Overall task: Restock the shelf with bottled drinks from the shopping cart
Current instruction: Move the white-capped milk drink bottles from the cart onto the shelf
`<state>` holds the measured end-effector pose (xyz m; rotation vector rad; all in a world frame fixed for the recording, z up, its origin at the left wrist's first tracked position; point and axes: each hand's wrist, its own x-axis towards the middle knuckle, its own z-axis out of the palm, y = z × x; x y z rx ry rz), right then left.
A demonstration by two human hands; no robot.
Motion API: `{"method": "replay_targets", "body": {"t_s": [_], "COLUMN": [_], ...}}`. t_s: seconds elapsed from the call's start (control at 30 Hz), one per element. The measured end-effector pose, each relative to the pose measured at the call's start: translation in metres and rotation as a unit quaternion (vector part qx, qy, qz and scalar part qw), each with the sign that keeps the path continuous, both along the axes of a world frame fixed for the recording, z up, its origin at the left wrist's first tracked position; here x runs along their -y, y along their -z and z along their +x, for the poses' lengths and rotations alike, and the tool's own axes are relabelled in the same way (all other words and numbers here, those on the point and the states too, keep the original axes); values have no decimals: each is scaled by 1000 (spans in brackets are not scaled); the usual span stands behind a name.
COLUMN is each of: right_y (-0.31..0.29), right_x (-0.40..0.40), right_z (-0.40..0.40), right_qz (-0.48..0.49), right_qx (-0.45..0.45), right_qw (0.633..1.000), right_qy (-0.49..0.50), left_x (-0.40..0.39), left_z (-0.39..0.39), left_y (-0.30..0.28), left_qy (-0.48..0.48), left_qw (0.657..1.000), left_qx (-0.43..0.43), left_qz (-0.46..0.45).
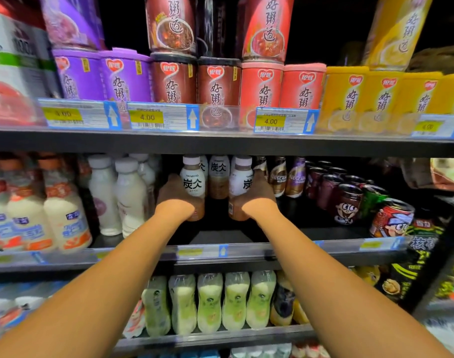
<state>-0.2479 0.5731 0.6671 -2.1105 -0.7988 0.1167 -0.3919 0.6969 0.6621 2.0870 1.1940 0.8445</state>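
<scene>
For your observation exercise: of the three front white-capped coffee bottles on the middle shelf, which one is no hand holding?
The middle bottle, set further back between the left hand and right hand, each gripping its own bottle.

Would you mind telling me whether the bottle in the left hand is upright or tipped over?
Upright: the Tanbing bottle in the left hand has its white cap on top and its label reads level.

porridge cans, price tags, cartoon cans

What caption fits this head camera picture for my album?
Both hands, left hand and right hand, set two Tanbing bottles on the middle shelf.
</scene>
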Motion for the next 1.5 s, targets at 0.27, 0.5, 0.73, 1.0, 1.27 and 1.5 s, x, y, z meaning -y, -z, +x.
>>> {"method": "replay_targets", "body": {"t_s": [0.27,0.5,0.73,1.0,1.27,1.5], "right_y": [9,10,5,2,1,0], "right_x": [-15,-15,-11,-11,-11,-7], "right_z": [-4,1,13,20,20,25], "right_qz": [10,-4,6,20,24,11], "right_qx": [14,34,33,46,64,50], "right_qw": [1000,999,999,998,997,999], "right_qy": [5,10,20,26,36,9], "left_x": [-7,-9,4,11,16,16], "left_z": [0,1,24,48,54,55], "left_y": [2,4,0,1,3,3], "left_qy": [1,14,31,53,42,29], "left_qw": [1000,1000,1000,998,998,999], "left_qx": [0,-13,3,33,39,25], "left_qz": [16,5,1,-2,-3,1]}}
